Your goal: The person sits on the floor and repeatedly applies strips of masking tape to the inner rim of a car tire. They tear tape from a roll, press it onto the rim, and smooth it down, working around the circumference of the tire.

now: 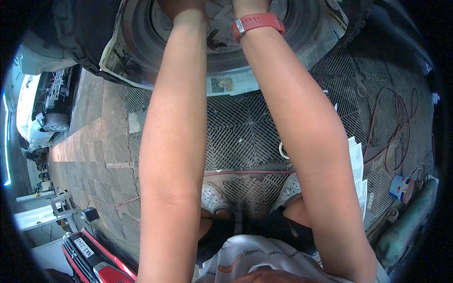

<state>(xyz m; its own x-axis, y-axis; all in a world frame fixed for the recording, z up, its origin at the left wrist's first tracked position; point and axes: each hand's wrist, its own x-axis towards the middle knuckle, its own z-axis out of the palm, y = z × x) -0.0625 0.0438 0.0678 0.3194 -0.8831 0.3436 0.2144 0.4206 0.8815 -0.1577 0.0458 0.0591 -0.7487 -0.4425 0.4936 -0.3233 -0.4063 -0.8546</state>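
Note:
Both forearms stretch up to a grey wheel rim (222, 61) at the top of the head view. Sheets of newspaper (236, 84) ring the rim, lying between it and the dark tyre (78, 40). My left hand (183, 5) is over the left part of the wheel's centre, cut off by the picture's edge. My right hand (251, 4) is beside it on the right, also cut off, with a red watch (260, 24) at the wrist. The fingers of both hands are out of sight, so what they hold or touch does not show.
Near my right forearm lie a tape roll (282, 151) and folded newspaper (356, 162). Further right are a coiled red hose (405, 123), a blue can (400, 187) and a green tank (408, 228). A red vehicle (101, 264) stands lower left, a white one (30, 101) beyond.

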